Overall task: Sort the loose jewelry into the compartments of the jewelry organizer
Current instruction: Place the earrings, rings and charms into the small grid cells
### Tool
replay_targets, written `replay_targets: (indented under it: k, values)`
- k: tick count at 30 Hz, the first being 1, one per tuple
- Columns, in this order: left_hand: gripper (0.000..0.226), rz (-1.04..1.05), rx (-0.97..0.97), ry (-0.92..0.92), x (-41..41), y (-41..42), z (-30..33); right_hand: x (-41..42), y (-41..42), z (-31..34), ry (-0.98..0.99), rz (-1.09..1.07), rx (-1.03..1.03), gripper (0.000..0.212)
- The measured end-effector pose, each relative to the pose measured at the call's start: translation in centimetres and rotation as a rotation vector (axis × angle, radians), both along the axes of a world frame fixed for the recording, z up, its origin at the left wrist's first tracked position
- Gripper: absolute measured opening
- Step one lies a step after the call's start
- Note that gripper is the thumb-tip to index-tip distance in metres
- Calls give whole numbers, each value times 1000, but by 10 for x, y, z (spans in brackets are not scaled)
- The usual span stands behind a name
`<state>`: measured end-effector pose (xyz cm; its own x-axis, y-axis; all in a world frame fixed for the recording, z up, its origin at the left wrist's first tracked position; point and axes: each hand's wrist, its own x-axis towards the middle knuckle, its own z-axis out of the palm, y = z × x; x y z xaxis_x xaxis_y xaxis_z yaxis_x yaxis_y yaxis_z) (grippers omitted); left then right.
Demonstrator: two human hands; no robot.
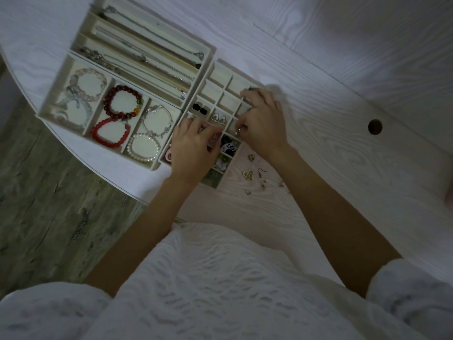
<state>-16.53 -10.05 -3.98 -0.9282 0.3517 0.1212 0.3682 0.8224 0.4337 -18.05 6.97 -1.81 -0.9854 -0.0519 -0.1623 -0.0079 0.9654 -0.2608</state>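
Observation:
A small cream grid organizer with many little compartments lies on the white table. Some cells hold black studs, gold-and-white earrings and flower pieces. My left hand rests over the organizer's near left cells, fingers curled; what it holds is hidden. My right hand hovers over the right column and pinches a small silvery earring at its fingertips. Loose earrings lie on the table right of the organizer.
Left of the grid stand a bracelet tray with red, pearl and crystal bracelets and a necklace tray with chains. The curved table edge drops to a wooden floor. A cable hole sits far right.

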Motion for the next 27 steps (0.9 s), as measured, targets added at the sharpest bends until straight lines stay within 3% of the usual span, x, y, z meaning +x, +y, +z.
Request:
replay_targets:
  k: [9, 15, 27]
  values:
    - [22, -13, 4, 4, 0, 0, 1, 0, -3, -5, -12, -23, 13, 12]
    - [23, -5, 5, -2, 0, 0, -1, 25, -9, -15, 150, -116, -63, 12]
    - [25, -36, 14, -18, -1, 0, -5, 27, -19, -28, 352, -210, 93, 15]
